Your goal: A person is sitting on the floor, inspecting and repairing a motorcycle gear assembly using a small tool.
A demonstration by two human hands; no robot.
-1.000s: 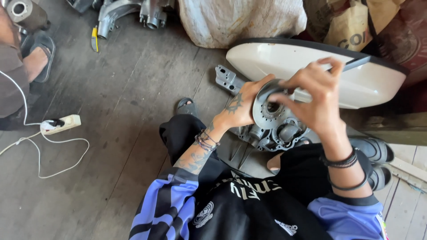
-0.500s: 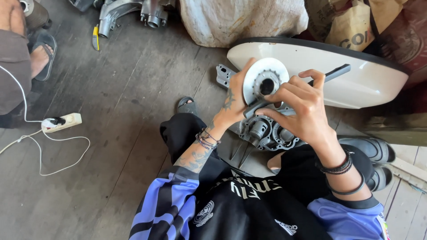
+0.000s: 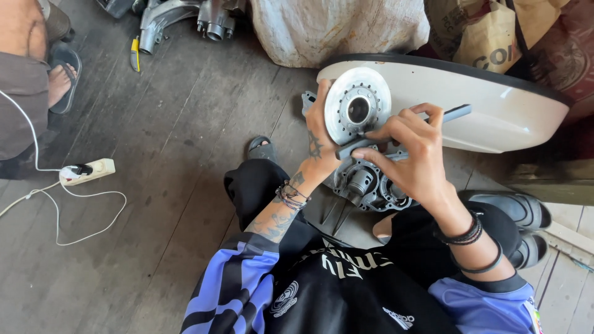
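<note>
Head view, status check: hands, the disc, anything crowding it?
Left hand grips round metal disc upright. Right hand holds grey flat tool against it. Engine casing directly below; white panel behind.

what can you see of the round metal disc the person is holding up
The round metal disc looks like bare, pale grey machined metal, flat-faced, with a large centre hole ringed by a raised hub and a circle of small holes. It is held on edge, its face toward the camera, above the grey engine casing and in front of the white body panel. The left hand grips its left rim; the right hand holds a grey bar tool against its lower edge.
</note>
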